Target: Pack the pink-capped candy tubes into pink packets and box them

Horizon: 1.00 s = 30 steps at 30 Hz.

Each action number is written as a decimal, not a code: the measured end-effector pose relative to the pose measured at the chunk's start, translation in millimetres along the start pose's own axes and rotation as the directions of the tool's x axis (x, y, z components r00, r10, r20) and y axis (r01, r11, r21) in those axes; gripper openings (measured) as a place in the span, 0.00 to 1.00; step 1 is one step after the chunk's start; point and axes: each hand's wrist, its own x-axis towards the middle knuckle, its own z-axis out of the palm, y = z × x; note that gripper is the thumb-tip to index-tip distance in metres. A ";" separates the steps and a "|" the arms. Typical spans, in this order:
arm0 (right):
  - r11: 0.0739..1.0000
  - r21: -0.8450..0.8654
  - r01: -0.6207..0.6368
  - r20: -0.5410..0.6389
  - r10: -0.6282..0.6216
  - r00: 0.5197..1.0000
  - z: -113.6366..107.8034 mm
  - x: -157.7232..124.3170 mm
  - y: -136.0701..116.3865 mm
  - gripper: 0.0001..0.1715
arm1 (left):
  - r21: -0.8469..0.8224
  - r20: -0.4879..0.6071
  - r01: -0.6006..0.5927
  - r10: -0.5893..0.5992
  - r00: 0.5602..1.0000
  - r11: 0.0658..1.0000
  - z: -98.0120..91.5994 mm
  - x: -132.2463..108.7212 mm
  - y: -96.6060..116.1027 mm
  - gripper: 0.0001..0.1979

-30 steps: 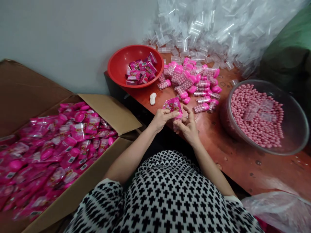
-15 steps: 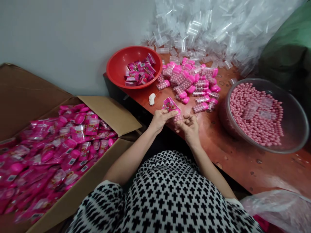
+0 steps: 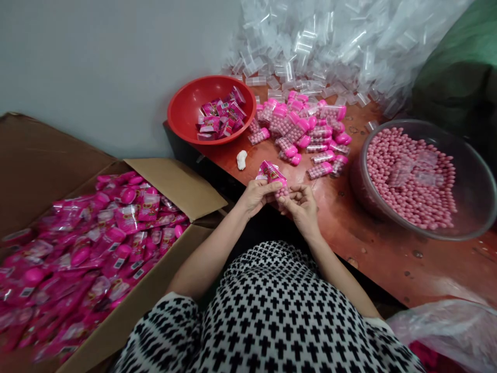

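Near the table's front edge, my left hand (image 3: 255,197) pinches a pink printed wrapper (image 3: 269,171) against a small clear tube of pink candy balls (image 3: 282,191). The wrapper lies bent over the upper part of the tube. My right hand (image 3: 304,208) has its fingers closed around the tube's lower end and partly hides it. Just beyond my hands is a pile of filled candy tubes with pink caps (image 3: 297,127). A crumpled white lump (image 3: 241,160) lies left of the pile.
A red bowl (image 3: 174,116) of pink wrappers stands at the table's left corner. On the right is a grey tub (image 3: 476,207) of loose candy balls. Many clear tubes (image 3: 306,41) are heaped behind. An open cardboard box (image 3: 171,181) full of pink packs sits at lower left.
The wrapper has folded over and now sits closer around the tube. My right fingers have closed in on the tube's lower end. The whole view has shifted slightly.
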 end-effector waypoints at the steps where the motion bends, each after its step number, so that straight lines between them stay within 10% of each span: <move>1: 1.000 -0.029 0.009 0.004 -0.009 1.000 -0.1 0.0 0.9 0.25 | 0.000 -0.027 -0.013 0.013 1.000 1.000 0.8 -0.2 -0.3 0.15; 6: 0.979 -0.189 0.079 0.020 -0.077 0.997 -1.9 -0.6 4.2 0.24 | -0.087 -0.088 -0.047 0.039 0.995 0.995 6.7 1.2 -8.2 0.16; 13: 0.999 0.035 -0.025 0.074 0.023 0.997 1.0 -5.6 -0.4 0.24 | 0.069 0.040 -0.016 0.013 0.999 0.998 -2.5 -3.5 -2.7 0.13; 19: 0.987 -0.158 0.038 0.027 -0.034 0.999 -1.1 -3.7 2.9 0.24 | 0.120 -0.148 -0.136 0.153 0.977 0.984 6.5 -2.1 -11.1 0.14; 30: 0.986 0.142 -0.084 0.060 0.076 0.995 -3.5 -1.0 -0.2 0.27 | 0.037 -0.012 -0.040 0.040 0.999 0.999 9.1 -14.6 -15.7 0.15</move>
